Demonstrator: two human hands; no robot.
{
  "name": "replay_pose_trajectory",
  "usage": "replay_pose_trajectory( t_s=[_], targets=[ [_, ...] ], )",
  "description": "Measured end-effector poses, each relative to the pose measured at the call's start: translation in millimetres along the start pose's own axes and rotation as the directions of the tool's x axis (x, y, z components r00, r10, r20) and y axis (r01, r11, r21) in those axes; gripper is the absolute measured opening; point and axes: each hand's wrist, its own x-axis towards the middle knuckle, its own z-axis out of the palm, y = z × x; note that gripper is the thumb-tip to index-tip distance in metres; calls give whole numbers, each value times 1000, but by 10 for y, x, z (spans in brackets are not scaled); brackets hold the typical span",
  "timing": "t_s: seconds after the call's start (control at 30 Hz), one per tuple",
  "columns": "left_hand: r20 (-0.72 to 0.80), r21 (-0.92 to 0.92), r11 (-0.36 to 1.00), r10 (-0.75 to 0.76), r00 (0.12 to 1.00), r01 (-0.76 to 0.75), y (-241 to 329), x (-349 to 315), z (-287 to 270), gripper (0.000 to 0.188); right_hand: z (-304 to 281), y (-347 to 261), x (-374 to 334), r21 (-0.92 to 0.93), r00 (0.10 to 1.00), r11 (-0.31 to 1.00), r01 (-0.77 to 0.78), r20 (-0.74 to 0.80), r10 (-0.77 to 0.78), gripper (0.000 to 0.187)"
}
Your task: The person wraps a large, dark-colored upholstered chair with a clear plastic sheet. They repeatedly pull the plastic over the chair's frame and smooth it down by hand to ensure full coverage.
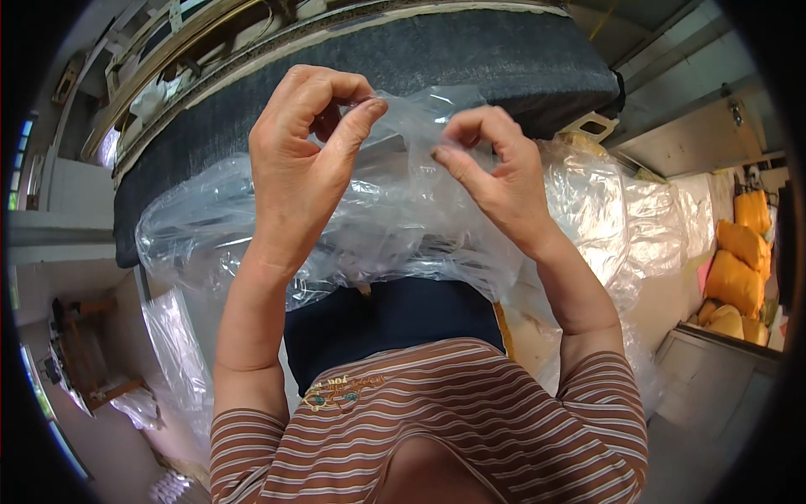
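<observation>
- Fingertips of left hand (298, 155): thumb + index pinched together on the top edge of a clear plastic bag (395, 218).
- Right hand (491, 172): thumb + index also clamped on the same edge, just beside the left; other fingers curled.
- Bag held up at chest height, between the hands and the dark cushion (403, 76) behind; rest of film hangs crumpled below the wrists.
- Handling, my guess: v. light, limp, slippery, layers cling; tears if yanked. Best grip = at the rim, w/ fingertips, as now.
- More loose plastic sheet (621, 218) to the right.
- Striped shirt (437, 420) below.
- Room: grey cabinet (722, 378) at right w/ yellow sacks (739, 269) above; wooden frame (168, 50) upper left.
</observation>
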Motion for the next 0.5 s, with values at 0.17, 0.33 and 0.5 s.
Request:
replay_pose_trajectory(
  t_s=[0.17, 0.33, 0.5],
  targets=[
    [-41, -11, 997, 81, 996, -81, 39, -106, -39, 9, -44, -97, -10, 351, 800, 821, -450, 567, 196, 26],
    [-20, 150, 980, 135, 991, -131, 182, -241, -160, 12, 234, -145, 6, 53, 979, 978, 202, -52, -199, 88],
    [-105, 153, 983, 117, 988, -100, 176, -344, -335, 14, 168, -106, -129, -39, 948, 948, 315, -28, -316, 72]
  ],
)
